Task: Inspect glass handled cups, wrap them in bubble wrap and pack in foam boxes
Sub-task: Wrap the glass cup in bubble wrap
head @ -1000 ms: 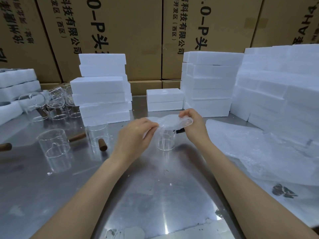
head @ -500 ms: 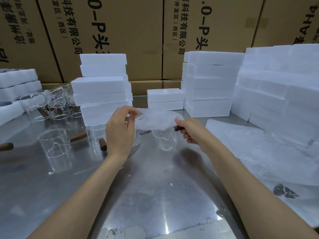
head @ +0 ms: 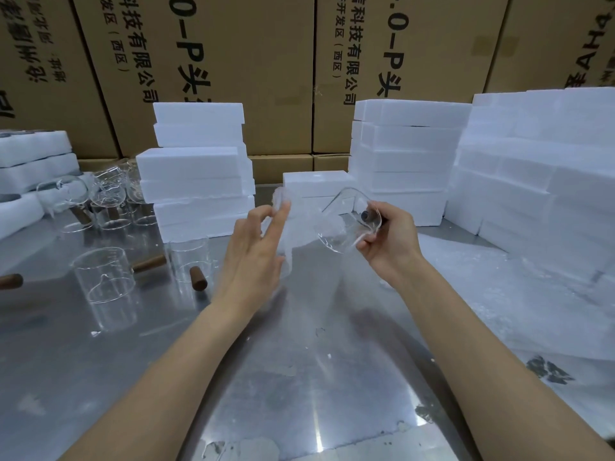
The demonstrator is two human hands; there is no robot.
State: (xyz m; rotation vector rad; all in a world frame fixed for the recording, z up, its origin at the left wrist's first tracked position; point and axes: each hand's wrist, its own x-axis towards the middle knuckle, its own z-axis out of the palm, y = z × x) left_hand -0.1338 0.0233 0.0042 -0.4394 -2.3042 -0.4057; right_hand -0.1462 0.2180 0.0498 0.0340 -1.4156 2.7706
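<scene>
Right, you're holding the cup (head: 349, 224) up off the steel table (head: 299, 377), tilted on its side, mouth facing left and toward you. Your right hand (head: 387, 242) is gripping it with fingers curled round the rim and the dark stub of the handle. Your left hand (head: 258, 251) is sitting just beside it with fingers straight and loosely spread, touching the sheet of bubble wrap (head: 299, 227) that is hanging between the two hands; whether the thumb is pinching the sheet, I can't tell.

Handling, as a judgement: the cup is looking thin-walled, light, stiff, smooth and likely slippery, and it would probably crack on a knock against steel, so you're better off gripping at the handle root, not squeezing the wall. The wrap is looking soft, floppy and near weightless, so you'd be taking it by an edge.

More bare cups (head: 103, 281) are standing on the table to your left, wooden handles sticking out. Foam boxes (head: 196, 168) are stacked behind, more (head: 532, 168) at right, and a loose pile of wrap (head: 499, 287) is lying at right.

Writing: the cartons (head: 233, 61) behind are carrying printed Chinese, reading "科技有限公司" and "(西区)", plus big characters "0-P头" cut off at the top edge. The far-right carton is showing letters turned sideways, too cropped to read. No brand is showing on the cup or foam.
</scene>
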